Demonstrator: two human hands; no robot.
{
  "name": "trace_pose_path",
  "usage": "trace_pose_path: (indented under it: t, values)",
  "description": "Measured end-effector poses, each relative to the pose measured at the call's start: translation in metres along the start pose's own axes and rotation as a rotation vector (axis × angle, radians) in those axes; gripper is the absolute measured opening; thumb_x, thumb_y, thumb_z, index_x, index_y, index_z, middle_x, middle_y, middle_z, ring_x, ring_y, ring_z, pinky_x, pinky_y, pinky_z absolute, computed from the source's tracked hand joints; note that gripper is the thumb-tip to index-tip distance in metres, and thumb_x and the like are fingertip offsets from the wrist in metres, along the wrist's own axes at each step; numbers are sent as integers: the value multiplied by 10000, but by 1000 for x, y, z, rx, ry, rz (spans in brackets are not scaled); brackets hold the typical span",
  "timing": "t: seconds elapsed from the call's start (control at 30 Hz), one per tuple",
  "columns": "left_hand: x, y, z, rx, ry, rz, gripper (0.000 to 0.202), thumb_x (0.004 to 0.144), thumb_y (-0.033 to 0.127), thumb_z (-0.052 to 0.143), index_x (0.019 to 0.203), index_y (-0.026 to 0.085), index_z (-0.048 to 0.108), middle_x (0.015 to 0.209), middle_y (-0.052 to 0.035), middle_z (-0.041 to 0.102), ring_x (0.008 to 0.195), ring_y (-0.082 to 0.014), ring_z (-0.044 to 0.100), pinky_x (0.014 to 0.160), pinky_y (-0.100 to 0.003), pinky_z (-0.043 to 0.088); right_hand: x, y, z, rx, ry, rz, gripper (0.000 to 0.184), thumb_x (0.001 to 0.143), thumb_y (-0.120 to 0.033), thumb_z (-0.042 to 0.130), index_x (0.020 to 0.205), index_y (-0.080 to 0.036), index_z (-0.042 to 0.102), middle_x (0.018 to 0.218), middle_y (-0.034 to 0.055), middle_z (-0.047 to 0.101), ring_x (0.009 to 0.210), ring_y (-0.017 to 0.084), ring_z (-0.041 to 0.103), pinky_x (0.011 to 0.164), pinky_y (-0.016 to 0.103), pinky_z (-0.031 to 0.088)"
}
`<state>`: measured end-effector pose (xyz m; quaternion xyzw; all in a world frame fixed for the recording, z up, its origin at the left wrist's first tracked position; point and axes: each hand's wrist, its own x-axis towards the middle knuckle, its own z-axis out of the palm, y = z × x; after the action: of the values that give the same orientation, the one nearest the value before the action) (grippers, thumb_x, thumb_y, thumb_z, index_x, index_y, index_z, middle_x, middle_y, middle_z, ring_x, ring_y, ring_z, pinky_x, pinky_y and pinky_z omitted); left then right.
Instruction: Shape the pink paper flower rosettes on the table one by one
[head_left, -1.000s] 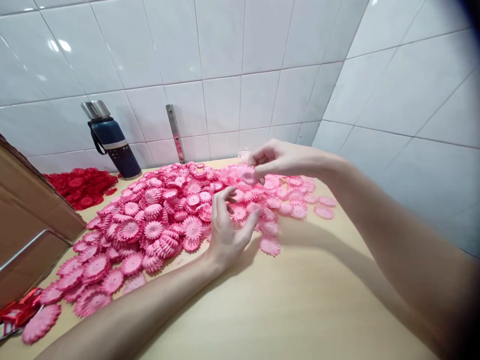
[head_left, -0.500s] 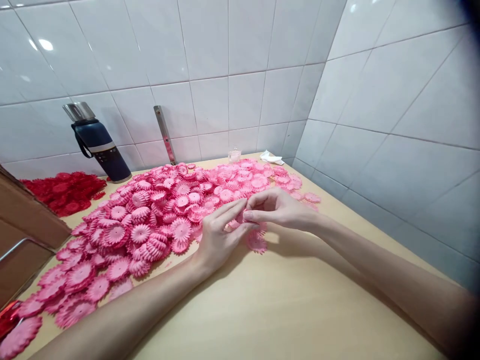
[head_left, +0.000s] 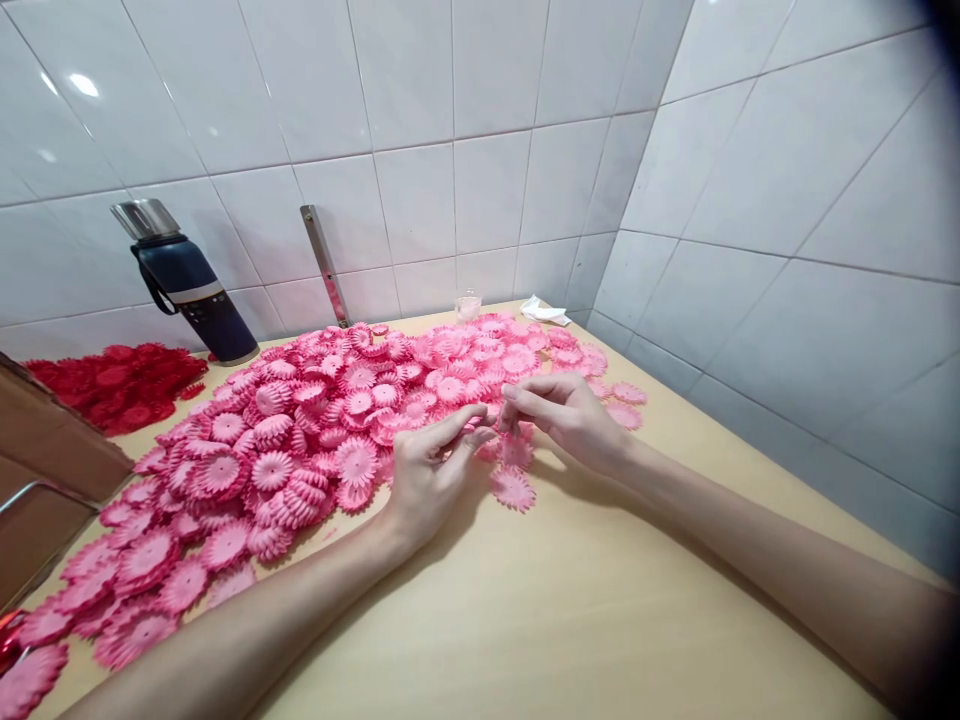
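Observation:
A wide heap of pink flower-shaped pieces (head_left: 300,440) covers the far and left part of a light wooden table (head_left: 570,600). My left hand (head_left: 427,470) and my right hand (head_left: 566,415) meet at the heap's near edge, fingertips almost touching. Both pinch with thumb and forefinger around a small pink piece (head_left: 487,432) held between them; what exactly each finger grips is hard to make out. A single pink flower piece (head_left: 513,488) lies on the table just below the hands.
A dark blue flask (head_left: 187,285) with a steel cap stands against the tiled wall at the back left, beside a pile of red flower pieces (head_left: 112,385). A brown cardboard box (head_left: 45,470) sits at the left edge. A small clear cup (head_left: 467,305) and crumpled white paper (head_left: 544,312) are at the back.
My right hand came down from above the far side of the heap, carrying a pink piece, to meet my left hand at the near edge. The camera view shifted slightly right.

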<state>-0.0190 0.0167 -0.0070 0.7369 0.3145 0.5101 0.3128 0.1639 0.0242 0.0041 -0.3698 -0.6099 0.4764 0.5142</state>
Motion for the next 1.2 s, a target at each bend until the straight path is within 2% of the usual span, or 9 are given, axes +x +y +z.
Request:
trace_pose_path:
  t: [0.17, 0.37, 0.5, 0.63, 0.8, 1.0, 1.13, 1.2]
  values:
    - [2, -1, -1, 94, -19, 48, 344, 725, 254, 728, 1062, 192, 699, 1048, -82, 716, 994, -235, 609, 861, -393, 521, -6, -3, 10, -35, -142, 44, 231, 780, -372, 681, 703, -156, 700, 604, 18, 646, 545, 117, 585, 513, 242, 469]
    - [3, 0, -1, 114, 13, 4, 438, 671, 244, 774, 1096, 186, 680, 1137, -104, 667, 1029, -228, 607, 925, -393, 485, -8, -4, 11, -32, -99, 17, 154, 785, -308, 685, 750, -157, 681, 644, 6, 652, 562, 104, 595, 535, 233, 490]
    - [3, -2, -1, 101, 25, -17, 380, 738, 230, 716, 1111, 174, 672, 1070, -101, 668, 976, -208, 626, 878, -359, 508, -8, -6, 8, -57, -127, -15, 114, 790, -277, 684, 821, -168, 694, 755, 28, 697, 678, 130, 651, 613, 245, 531]
    - [4, -4, -1, 89, 21, -2, 423, 746, 207, 706, 1164, 194, 643, 1047, -84, 682, 944, -194, 636, 847, -337, 521, -9, -6, 9, -121, -117, -65, 93, 793, -258, 680, 817, -173, 707, 753, 25, 702, 676, 132, 659, 593, 236, 540]
    - [3, -2, -1, 103, 36, 37, 296, 754, 174, 688, 1049, 177, 706, 953, -78, 723, 842, -177, 664, 768, -301, 537, -10, -6, 11, -139, -94, -79, 108, 786, -275, 684, 823, -181, 722, 718, 25, 707, 643, 144, 668, 551, 240, 548]
    - [2, 2, 0, 100, 17, 53, 242, 786, 176, 651, 1017, 154, 720, 922, -94, 736, 799, -171, 672, 715, -277, 535, -11, -6, 12, -166, -78, -71, 157, 770, -319, 694, 833, -178, 724, 780, 47, 729, 715, 172, 683, 612, 267, 554]
    - [1, 5, -1, 76, 6, 29, 223, 778, 199, 663, 988, 165, 733, 869, -87, 740, 737, -167, 658, 676, -282, 528, -11, -8, 11, -132, -82, -73, 193, 829, -349, 627, 772, -184, 709, 725, 32, 706, 691, 160, 666, 610, 262, 537]
    - [2, 6, -1, 80, 4, 32, 157, 783, 216, 661, 908, 189, 752, 805, -63, 734, 697, -160, 636, 651, -281, 512, -11, -8, 11, -126, -82, -87, 248, 859, -366, 587, 733, -183, 696, 692, 28, 686, 674, 153, 650, 612, 262, 529]
